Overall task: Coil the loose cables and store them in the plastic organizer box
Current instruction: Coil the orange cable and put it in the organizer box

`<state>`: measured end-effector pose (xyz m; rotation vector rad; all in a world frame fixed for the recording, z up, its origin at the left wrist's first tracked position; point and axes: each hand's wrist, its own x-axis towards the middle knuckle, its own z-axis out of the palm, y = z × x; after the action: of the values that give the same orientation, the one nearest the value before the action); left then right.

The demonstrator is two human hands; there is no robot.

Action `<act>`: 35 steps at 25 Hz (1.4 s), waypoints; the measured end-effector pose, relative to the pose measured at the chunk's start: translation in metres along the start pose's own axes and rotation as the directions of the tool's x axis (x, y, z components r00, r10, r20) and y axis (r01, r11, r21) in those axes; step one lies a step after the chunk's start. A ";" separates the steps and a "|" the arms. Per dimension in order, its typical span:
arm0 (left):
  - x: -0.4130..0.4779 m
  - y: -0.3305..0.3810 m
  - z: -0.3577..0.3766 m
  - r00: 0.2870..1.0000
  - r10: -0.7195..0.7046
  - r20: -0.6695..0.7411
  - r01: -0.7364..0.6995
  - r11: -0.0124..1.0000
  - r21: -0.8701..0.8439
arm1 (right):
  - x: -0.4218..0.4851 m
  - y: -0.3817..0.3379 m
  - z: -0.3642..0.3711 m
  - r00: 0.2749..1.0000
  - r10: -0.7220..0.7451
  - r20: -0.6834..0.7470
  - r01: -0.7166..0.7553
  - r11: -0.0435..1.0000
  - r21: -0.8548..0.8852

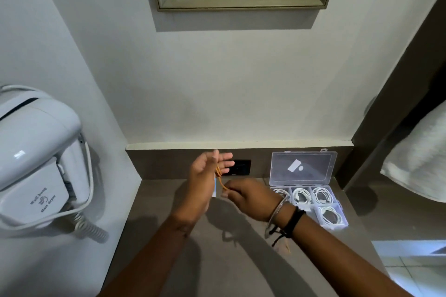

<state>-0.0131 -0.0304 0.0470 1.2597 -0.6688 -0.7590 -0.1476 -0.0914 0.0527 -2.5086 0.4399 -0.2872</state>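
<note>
organizer box (311, 196) sits on the counter (217, 260) at the right by the back wall, lid up, coiled cables (322, 195) in what looks like four compartments. Hair dryer (36, 159) on the left wall.

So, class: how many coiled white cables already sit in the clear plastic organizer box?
4 visible in the clear plastic organizer box: back-left coil, back-middle coil, back-right coil, front-right coil. The right hand and wrist cover the front-left part, so more may be hidden.

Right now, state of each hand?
Left hand: open, fingers spread, orange cable looped across the palm.
Right hand: fingers closed, pinching the orange cable's lower end.
</note>
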 end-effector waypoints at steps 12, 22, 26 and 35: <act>0.005 0.011 0.010 1.000 0.004 0.019 0.001 0.975 -0.223 | -0.004 0.005 0.006 0.993 0.067 -0.099 -0.059 0.995 0.085; -0.011 0.001 0.005 0.951 -0.042 0.307 0.054 0.998 -0.031 | 0.005 0.011 -0.042 0.917 0.070 -0.392 0.014 0.978 0.208; -0.002 0.006 0.011 0.989 -0.076 0.124 0.110 0.948 -0.299 | -0.013 0.007 0.008 0.973 0.107 -0.203 -0.086 0.990 0.108; -0.029 -0.011 0.019 0.958 -0.091 0.273 0.024 0.971 0.239 | -0.009 -0.009 -0.061 0.995 -0.012 -0.099 -0.001 0.991 -0.132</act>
<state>-0.0470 -0.0200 0.0387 1.4028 -0.9803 -0.9397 -0.1720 -0.1110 0.1062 -2.6328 0.5071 -0.3988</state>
